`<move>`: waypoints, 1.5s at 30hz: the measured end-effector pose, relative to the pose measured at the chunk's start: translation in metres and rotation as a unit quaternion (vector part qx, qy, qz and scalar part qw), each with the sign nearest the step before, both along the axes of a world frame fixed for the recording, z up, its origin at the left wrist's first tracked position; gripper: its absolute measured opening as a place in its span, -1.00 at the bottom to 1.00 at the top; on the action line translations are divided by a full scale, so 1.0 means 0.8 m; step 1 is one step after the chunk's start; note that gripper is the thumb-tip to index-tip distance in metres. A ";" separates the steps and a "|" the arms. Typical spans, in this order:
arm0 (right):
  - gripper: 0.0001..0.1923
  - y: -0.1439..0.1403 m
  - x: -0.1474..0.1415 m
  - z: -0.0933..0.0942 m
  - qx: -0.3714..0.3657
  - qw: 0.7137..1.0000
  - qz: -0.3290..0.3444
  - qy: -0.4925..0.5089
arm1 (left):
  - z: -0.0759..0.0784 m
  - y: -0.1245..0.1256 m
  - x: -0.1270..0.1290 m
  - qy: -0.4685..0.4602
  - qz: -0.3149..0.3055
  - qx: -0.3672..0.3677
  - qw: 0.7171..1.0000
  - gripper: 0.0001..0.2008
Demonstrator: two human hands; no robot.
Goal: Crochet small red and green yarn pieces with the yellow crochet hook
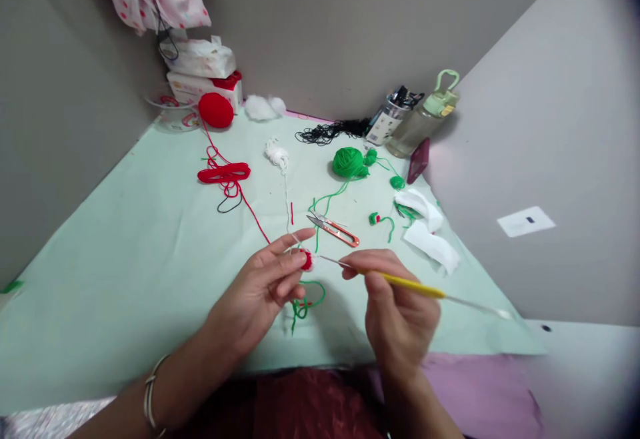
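Observation:
Between the thumb and fingers of my left hand [267, 279] is a small red and white crochet piece [307, 260]. A strand of white yarn [287, 192] runs over the raised index finger from a white skein [277, 153]. My right hand [400, 305] grips a crochet hook [407, 283] by its yellow handle, with the thin metal tip at the piece's right edge. Whether the tip is inside a stitch is too small to tell. Green yarn [301, 307] hangs or lies just below my left fingers. Orange-handled thread snips [334, 229] lie beyond the hands.
A red yarn ball [216, 110] and red skein [224, 173] are at the left. Green yarn balls [347, 162], black yarn [330, 132], a pen holder [387, 121] and a water bottle [423, 119] stand towards the back right. White strips [431, 245] lie at the right.

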State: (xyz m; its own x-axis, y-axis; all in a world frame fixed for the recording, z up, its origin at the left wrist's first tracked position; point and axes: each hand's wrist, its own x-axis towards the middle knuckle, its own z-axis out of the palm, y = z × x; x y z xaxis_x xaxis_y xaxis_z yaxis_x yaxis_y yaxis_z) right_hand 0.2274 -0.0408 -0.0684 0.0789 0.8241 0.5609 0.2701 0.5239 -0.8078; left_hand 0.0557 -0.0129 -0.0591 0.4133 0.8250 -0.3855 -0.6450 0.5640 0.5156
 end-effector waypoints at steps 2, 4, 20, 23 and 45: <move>-0.75 0.005 -0.001 0.003 -0.042 0.996 0.033 0.073 | 0.001 0.000 0.002 0.021 0.014 0.022 0.999 -0.63; -0.79 0.009 -0.004 0.004 -0.066 0.992 0.068 0.081 | 0.001 -0.003 0.005 0.039 0.015 0.048 0.998 -0.62; -0.79 0.005 -0.004 -0.003 -0.054 0.994 -0.006 0.092 | -0.005 -0.009 0.003 0.056 -0.011 0.059 0.997 -0.83; -0.79 0.005 -0.003 -0.001 -0.048 0.995 -0.018 0.088 | -0.005 -0.009 0.002 0.059 -0.012 0.056 0.997 -0.84; -0.76 -0.001 0.000 0.006 -0.041 0.997 0.020 0.055 | -0.002 -0.008 0.002 0.066 -0.021 0.059 0.996 -0.85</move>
State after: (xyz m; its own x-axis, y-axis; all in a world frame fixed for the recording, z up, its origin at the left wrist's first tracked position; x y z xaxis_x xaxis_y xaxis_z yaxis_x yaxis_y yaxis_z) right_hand 0.2272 -0.0414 -0.0634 0.1023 0.8706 0.4813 0.1584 0.4634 -0.8719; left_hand 0.0571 -0.0192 -0.0607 0.4006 0.8510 -0.3396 -0.5443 0.5192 0.6589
